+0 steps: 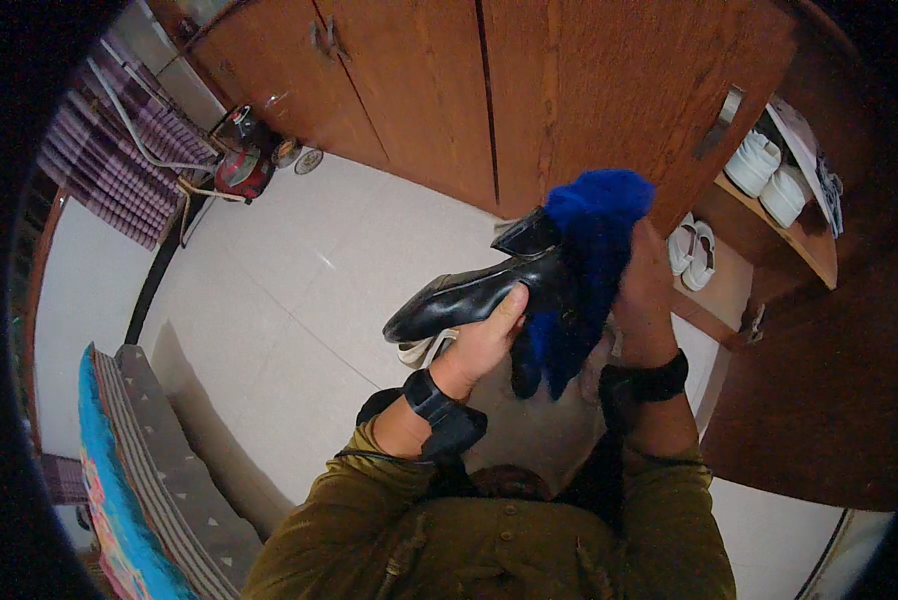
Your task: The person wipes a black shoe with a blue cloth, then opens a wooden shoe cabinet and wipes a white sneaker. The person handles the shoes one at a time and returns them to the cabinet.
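A black leather shoe [456, 300] with a raised heel is gripped in my left hand [486, 334], the thumb along its side and its toe pointing left. Against the back part of the shoe lies a blue cloth [602, 202], which hangs down behind it. My right hand [640, 262] is at the right side of the cloth, pressed to it; its fingers are mostly hidden, so the exact hold does not show. Below the cloth a dark, rounded end [525, 367] shows, too dim to name. Light-coloured footwear [415, 351] is partly visible on the floor behind my left hand.
Wooden cupboard doors [434, 97] stand ahead. At the right, an open cabinet holds white shoes [753, 165] on a shelf [794, 240] and white sandals [693, 251] lower down. A red object [242, 172] stands at the back left, a bed edge [171, 465] at the lower left.
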Motion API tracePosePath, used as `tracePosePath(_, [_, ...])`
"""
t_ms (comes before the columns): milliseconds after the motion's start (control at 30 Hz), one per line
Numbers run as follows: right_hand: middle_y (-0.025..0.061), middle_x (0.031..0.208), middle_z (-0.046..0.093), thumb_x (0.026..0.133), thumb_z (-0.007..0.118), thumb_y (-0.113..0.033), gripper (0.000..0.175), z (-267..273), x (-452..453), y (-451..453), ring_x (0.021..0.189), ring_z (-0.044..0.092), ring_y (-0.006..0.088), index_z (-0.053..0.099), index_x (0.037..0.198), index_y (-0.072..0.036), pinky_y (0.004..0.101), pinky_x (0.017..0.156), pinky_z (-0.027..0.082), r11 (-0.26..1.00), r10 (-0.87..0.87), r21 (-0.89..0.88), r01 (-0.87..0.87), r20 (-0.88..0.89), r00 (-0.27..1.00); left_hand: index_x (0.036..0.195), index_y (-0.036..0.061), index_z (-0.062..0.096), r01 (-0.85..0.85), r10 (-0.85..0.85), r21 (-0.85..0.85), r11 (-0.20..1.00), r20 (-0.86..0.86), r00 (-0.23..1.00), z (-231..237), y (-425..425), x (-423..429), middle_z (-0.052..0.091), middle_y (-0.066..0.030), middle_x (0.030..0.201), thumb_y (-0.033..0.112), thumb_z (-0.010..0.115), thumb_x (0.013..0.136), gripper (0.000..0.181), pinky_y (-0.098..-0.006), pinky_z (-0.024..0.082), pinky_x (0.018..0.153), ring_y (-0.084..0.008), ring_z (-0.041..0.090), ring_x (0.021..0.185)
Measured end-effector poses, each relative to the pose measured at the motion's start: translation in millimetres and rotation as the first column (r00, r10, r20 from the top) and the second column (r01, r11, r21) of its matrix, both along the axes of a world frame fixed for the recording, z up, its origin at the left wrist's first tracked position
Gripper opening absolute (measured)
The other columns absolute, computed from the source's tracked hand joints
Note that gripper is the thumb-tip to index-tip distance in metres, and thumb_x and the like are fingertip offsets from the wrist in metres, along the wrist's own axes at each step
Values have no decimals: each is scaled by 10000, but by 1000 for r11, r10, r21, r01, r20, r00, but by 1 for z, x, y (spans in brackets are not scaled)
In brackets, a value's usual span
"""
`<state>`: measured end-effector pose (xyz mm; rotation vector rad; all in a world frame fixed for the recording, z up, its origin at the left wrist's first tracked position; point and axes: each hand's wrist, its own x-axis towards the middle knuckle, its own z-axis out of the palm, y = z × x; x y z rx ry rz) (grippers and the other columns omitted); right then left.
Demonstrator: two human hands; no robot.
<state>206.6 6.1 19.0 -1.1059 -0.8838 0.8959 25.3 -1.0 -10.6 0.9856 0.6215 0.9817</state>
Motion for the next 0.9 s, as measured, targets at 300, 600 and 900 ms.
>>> tracePosePath(300, [125, 1152, 550, 880, 436, -287, 444, 24, 5, -13, 1031, 546, 220, 462, 1233, -18, 333, 917, 410, 937, 341, -27, -348, 287, 895, 1063, 59, 580, 170, -173, 60, 984, 48, 984, 6, 4, -7, 567, 4, 886, 229, 544, 896, 242, -240, 388, 678, -91, 492, 757])
tracePosePath(600, [93, 1093, 577, 814, 550, -251, 456, 29, 3, -14, 1004, 538, 187, 515, 1196, -4, 310, 931, 380, 835, 540, -249, -491, 192, 820, 860, 86, 601, 204, -203, 2, 979, -71, 976, 4, 7, -15, 510, 38, 684, 217, 560, 874, 138, -199, 314, 561, -60, 419, 606])
tracePosePath(900, [73, 945, 604, 892, 467, -216, 319, 18, -4, -14, 869, 544, 144, 561, 1073, 29, 273, 817, 416, 900, 405, -12, -435, 386, 829, 1013, -29, 582, 199, -187, -84, 976, 124, 974, 16, 8, -15, 630, -142, 966, 227, 493, 898, 295, -295, 501, 705, -207, 623, 831])
